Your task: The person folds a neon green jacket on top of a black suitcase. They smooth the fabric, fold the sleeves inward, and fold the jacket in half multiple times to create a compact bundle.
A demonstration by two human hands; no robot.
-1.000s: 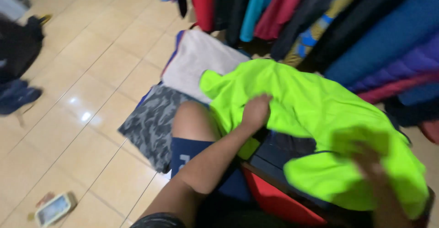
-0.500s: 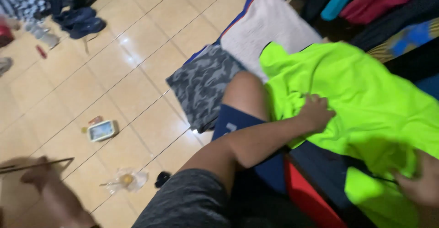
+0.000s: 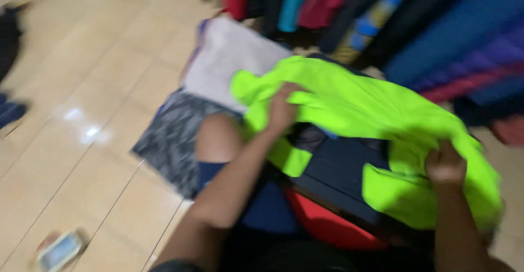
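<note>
Two hands (image 3: 363, 138), one neon-green shirt (image 3: 360, 108)

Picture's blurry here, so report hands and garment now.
Left hand and right hand both gripping neon green shirt. Shirt spread over dark folded clothes. Nothing obstructing.

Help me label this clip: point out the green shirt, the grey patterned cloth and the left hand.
green shirt (image 3: 360, 105), head view, middle of the fabric
grey patterned cloth (image 3: 172, 138), head view, its centre
left hand (image 3: 283, 108), head view, back of hand

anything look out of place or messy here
A small flat gadget lies loose on the tiled floor, and dark clothes are strewn at the left edge. Both hands, left and right, grip a rumpled neon green shirt. The picture is blurred.
</note>
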